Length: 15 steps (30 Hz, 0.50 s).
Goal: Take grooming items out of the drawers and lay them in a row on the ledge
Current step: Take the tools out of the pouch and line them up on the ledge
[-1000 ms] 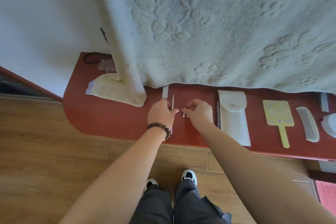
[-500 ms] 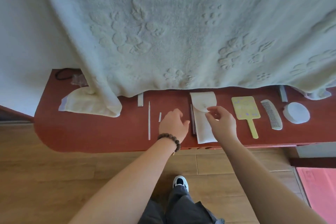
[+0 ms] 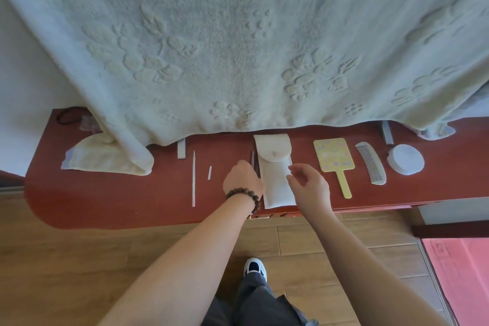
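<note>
Red ledge [image 3: 105, 209], rounded at its left end, running across under a hanging cream blanket [image 3: 238, 47] embossed with flowers.

Grooming items in a row along it, left to right:
- folded cream cloth [image 3: 100, 159], partly under the blanket's hem
- short pale flat strip [image 3: 181, 148], upper end at the hem
- long thin white stick [image 3: 193, 180], lying front to back
- small white stub [image 3: 209, 173], just right of the stick
- thin dark file [image 3: 252, 157], tight against the pouch's left edge, lower part hidden behind the left hand
- white pouch [image 3: 277, 190] with rounded flap and 1 snap button
- yellow hand mirror [image 3: 334, 156], handle toward the front edge
- white comb [image 3: 370, 164], curved, teeth to the lower left
- grey flat piece [image 3: 386, 132], near the hem
- round white case [image 3: 406, 163], farthest right

Left hand [image 3: 242, 180], beaded bracelet [image 3: 244, 194] on the wrist, knuckles up at the pouch's left edge, fingers curled under over the file; whether pinching the file or only touching it, cannot tell.

Right hand [image 3: 308, 184] above the pouch's right half, fingers loosely bent and apart, thumb and forefinger spread, gripping nothing.

Black hair tie [image 3: 67, 116] and a scrap of clear wrapper [image 3: 88, 123] at the far left corner of the ledge. Wooden floor [image 3: 79, 259] below, 1 dark-and-white shoe [image 3: 254, 266], dark trouser legs [image 3: 251, 304], pink mat [image 3: 460, 272] at lower right.
</note>
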Each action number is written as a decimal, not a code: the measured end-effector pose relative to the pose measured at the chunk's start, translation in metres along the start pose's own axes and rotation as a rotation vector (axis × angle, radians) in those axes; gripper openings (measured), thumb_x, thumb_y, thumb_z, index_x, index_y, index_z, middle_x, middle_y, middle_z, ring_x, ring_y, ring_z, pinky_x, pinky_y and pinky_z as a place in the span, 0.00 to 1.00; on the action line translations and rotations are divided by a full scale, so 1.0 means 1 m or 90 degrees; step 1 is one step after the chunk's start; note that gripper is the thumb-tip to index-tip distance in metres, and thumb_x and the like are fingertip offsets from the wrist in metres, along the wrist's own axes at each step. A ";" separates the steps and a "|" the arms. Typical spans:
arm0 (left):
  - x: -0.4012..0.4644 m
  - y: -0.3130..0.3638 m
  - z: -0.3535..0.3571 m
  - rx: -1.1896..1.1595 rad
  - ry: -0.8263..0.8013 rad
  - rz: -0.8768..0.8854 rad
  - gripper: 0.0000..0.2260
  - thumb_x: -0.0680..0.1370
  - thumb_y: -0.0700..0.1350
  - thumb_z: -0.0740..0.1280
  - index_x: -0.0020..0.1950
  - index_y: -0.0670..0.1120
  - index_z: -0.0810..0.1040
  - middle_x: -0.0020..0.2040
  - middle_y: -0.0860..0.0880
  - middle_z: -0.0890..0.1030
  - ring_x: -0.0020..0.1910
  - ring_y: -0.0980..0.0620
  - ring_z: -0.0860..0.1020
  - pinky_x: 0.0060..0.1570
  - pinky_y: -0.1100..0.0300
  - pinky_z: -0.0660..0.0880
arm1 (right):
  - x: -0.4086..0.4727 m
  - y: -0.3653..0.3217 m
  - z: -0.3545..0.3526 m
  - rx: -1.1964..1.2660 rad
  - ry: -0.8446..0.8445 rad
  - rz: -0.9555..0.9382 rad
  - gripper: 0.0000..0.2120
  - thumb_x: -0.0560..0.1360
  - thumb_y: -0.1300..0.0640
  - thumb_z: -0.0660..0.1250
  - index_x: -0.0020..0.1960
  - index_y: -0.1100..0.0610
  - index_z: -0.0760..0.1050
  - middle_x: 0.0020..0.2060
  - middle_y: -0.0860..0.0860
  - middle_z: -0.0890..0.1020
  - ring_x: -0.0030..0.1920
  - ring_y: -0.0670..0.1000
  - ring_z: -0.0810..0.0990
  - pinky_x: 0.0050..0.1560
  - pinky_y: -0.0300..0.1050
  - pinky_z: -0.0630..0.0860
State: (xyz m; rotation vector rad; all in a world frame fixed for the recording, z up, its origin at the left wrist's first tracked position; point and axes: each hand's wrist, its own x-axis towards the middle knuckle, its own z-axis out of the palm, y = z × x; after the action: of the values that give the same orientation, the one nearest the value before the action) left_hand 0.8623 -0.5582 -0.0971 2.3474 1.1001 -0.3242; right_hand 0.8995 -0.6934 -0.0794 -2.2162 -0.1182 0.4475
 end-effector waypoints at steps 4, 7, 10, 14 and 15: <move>-0.002 -0.006 -0.008 -0.054 -0.016 0.033 0.09 0.78 0.45 0.63 0.53 0.40 0.72 0.50 0.44 0.80 0.46 0.45 0.78 0.43 0.56 0.74 | -0.002 -0.007 0.003 0.014 -0.014 -0.013 0.10 0.76 0.58 0.66 0.57 0.53 0.76 0.50 0.48 0.80 0.47 0.42 0.76 0.40 0.28 0.68; -0.012 -0.021 -0.019 -0.196 -0.030 0.111 0.11 0.76 0.44 0.65 0.56 0.42 0.74 0.50 0.49 0.79 0.47 0.50 0.77 0.45 0.59 0.73 | -0.004 -0.019 0.006 0.045 -0.022 -0.024 0.13 0.76 0.57 0.66 0.60 0.52 0.75 0.50 0.47 0.80 0.46 0.40 0.76 0.39 0.26 0.67; -0.025 -0.038 -0.037 -0.345 -0.105 0.167 0.08 0.75 0.42 0.67 0.53 0.47 0.76 0.49 0.51 0.81 0.49 0.52 0.80 0.50 0.59 0.76 | -0.004 -0.040 0.010 0.135 -0.071 -0.016 0.17 0.76 0.54 0.67 0.65 0.50 0.73 0.51 0.46 0.80 0.50 0.41 0.78 0.46 0.27 0.70; -0.040 -0.058 -0.058 -0.544 -0.240 0.133 0.05 0.76 0.37 0.66 0.51 0.43 0.78 0.43 0.46 0.81 0.41 0.48 0.83 0.47 0.46 0.82 | -0.007 -0.065 0.014 0.312 -0.216 0.001 0.16 0.77 0.56 0.66 0.65 0.54 0.73 0.51 0.50 0.84 0.52 0.48 0.83 0.55 0.42 0.77; -0.042 -0.062 -0.062 -0.557 -0.243 0.131 0.05 0.77 0.37 0.66 0.52 0.42 0.78 0.42 0.45 0.81 0.41 0.48 0.83 0.47 0.46 0.81 | -0.009 -0.070 0.015 0.350 -0.248 -0.004 0.14 0.78 0.60 0.65 0.63 0.57 0.75 0.51 0.53 0.85 0.51 0.50 0.84 0.52 0.42 0.79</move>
State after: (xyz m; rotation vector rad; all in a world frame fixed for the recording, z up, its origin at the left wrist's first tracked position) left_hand 0.7873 -0.5179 -0.0497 1.5118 0.6177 -0.1531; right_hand 0.8910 -0.6405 -0.0316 -1.5739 -0.1840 0.8002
